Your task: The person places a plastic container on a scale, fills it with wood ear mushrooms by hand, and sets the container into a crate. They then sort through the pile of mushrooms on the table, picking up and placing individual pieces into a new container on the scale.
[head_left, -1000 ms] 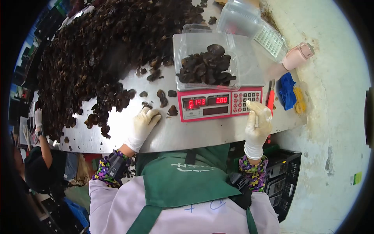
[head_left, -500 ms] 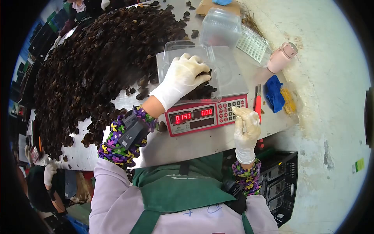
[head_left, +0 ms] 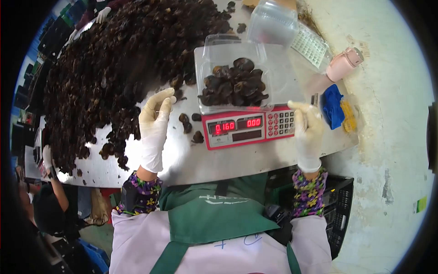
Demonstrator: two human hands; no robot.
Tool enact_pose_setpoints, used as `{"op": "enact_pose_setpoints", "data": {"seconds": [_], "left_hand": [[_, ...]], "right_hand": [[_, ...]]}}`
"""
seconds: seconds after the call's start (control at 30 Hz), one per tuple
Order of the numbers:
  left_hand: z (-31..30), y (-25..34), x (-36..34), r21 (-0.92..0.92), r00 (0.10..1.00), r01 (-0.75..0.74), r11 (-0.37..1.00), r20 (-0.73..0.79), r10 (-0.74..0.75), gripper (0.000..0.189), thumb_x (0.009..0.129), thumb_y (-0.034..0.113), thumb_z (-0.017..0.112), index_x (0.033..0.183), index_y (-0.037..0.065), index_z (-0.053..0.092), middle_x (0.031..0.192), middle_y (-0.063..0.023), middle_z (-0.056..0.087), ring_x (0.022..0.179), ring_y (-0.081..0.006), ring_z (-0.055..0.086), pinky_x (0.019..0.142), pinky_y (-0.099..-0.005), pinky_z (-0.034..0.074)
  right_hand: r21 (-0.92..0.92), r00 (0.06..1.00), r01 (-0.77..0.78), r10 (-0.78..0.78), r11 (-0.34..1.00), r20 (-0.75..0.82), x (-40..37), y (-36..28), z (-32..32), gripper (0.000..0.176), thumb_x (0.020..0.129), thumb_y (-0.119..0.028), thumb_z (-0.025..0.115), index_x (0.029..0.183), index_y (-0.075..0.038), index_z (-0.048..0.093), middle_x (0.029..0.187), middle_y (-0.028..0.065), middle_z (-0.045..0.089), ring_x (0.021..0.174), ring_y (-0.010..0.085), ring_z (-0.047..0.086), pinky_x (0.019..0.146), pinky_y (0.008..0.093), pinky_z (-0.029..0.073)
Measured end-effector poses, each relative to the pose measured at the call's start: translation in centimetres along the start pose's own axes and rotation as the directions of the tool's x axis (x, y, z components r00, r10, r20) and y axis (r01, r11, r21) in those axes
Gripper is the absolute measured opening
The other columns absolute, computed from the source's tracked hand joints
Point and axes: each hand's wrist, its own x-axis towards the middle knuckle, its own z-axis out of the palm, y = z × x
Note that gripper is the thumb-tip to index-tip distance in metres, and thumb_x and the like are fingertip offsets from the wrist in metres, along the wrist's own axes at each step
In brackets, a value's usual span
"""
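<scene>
My left hand, in a white glove, hovers over the table between the mushroom heap and the scale. Its fingers are half bent and nothing shows in them. Dark wood ear mushrooms lie in a clear plastic box, its lid folded back, on the plate of a red-fronted digital scale. The scale's display reads 0.160 beside 0.00. Also gloved, my right hand is by the keypad's right end, index finger stretched towards the left and the other fingers bent. I see nothing held there.
A large heap of wood ear mushrooms covers the table's left and back. Behind the scale are stacked clear boxes and a white gridded tray. A pink bottle and blue cloth stand right. Co-workers' gloved hands show left.
My left hand has left the mushrooms in the box and moved left and down. The display went from 0.143 to 0.160. My right hand's index finger now stretches leftward, and the view has shifted.
</scene>
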Motion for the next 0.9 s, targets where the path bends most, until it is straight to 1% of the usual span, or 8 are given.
{"op": "enact_pose_setpoints", "data": {"seconds": [0.23,0.47,0.53,0.6,0.67,0.8,0.87,0.9], "left_hand": [[1.9,-0.6,-0.6,0.153,0.996,-0.025,0.988,0.090,0.011,0.047,0.093,0.012,0.070,0.138,0.007,0.056,0.132,-0.0072,0.063,0.118,-0.0158,0.059,0.102,-0.0315,0.046],[6.7,-1.3,2.1,0.124,0.987,-0.098,0.987,0.138,0.081,0.070,0.081,0.006,0.068,0.147,0.009,0.046,0.139,-0.0165,0.049,0.132,-0.0297,0.048,0.114,-0.0387,0.037],[7.7,-2.0,3.2,0.038,0.990,0.085,0.996,0.109,-0.088,0.070,0.079,0.004,0.064,0.147,0.009,0.047,0.137,-0.0171,0.052,0.130,-0.0294,0.050,0.112,-0.0373,0.039],[8.0,-3.2,4.4,0.032,0.993,0.099,0.995,0.064,-0.101,0.069,0.077,0.003,0.062,0.145,0.009,0.049,0.134,-0.0177,0.057,0.125,-0.0273,0.054,0.105,-0.0351,0.045],[7.9,-3.3,4.3,-0.022,0.992,0.086,0.996,0.093,-0.083,0.069,0.078,0.003,0.062,0.145,0.009,0.048,0.135,-0.0173,0.056,0.123,-0.0270,0.055,0.103,-0.0354,0.046],[6.4,0.6,2.4,-0.034,0.965,0.241,0.970,0.118,-0.236,0.059,0.092,0.006,0.065,0.148,0.010,0.047,0.136,-0.0126,0.057,0.123,-0.0199,0.055,0.105,-0.0332,0.045],[4.9,-1.9,2.4,-0.152,0.981,0.167,0.974,0.120,-0.149,0.047,0.097,0.007,0.064,0.142,0.009,0.054,0.132,-0.0084,0.061,0.120,-0.0147,0.056,0.104,-0.0304,0.045],[4.2,-2.8,2.3,-0.189,0.995,0.092,0.978,0.054,-0.083,0.034,0.096,0.007,0.065,0.130,0.009,0.065,0.110,-0.0020,0.068,0.092,-0.0083,0.060,0.086,-0.0241,0.050]], "right_hand": [[0.323,0.965,-0.259,0.227,0.910,0.133,4.0,1.0,1.4,0.021,0.099,-0.003,0.057,0.113,0.000,0.072,0.107,0.0056,0.073,0.093,0.0099,0.063,0.085,0.0235,0.048],[0.450,0.920,-0.387,0.303,0.804,0.249,8.6,2.7,4.0,0.025,0.100,-0.013,0.060,0.121,-0.004,0.070,0.111,0.0049,0.071,0.101,0.0119,0.064,0.088,0.0274,0.050],[0.558,0.751,-0.656,0.516,0.508,0.412,11.0,4.0,5.6,0.030,0.101,-0.022,0.061,0.126,-0.007,0.066,0.114,0.0050,0.067,0.102,0.0161,0.064,0.089,0.0328,0.051],[0.613,0.728,-0.678,0.487,0.407,0.482,12.8,7.1,7.9,0.041,0.102,-0.029,0.059,0.137,-0.008,0.056,0.119,0.0076,0.064,0.098,0.0213,0.065,0.086,0.0351,0.052],[0.595,0.518,-0.803,0.541,0.039,0.663,14.8,7.7,9.3,0.048,0.103,-0.032,0.057,0.143,-0.007,0.046,0.123,0.0116,0.063,0.102,0.0252,0.065,0.087,0.0350,0.051],[0.563,0.518,-0.826,0.423,0.022,0.744,16.4,8.3,9.2,0.055,0.105,-0.046,0.046,0.144,-0.007,0.044,0.128,0.0117,0.063,0.115,0.0229,0.059,0.095,0.0385,0.047],[0.551,0.536,-0.828,0.425,0.097,0.730,16.2,9.2,8.8,0.055,0.105,-0.050,0.044,0.142,-0.009,0.049,0.131,0.0089,0.063,0.116,0.0196,0.056,0.100,0.0387,0.043],[0.594,0.600,-0.785,0.452,0.176,0.660,15.7,9.2,8.1,0.052,0.105,-0.049,0.046,0.139,-0.011,0.054,0.132,0.0077,0.063,0.116,0.0186,0.056,0.101,0.0385,0.041]]}}
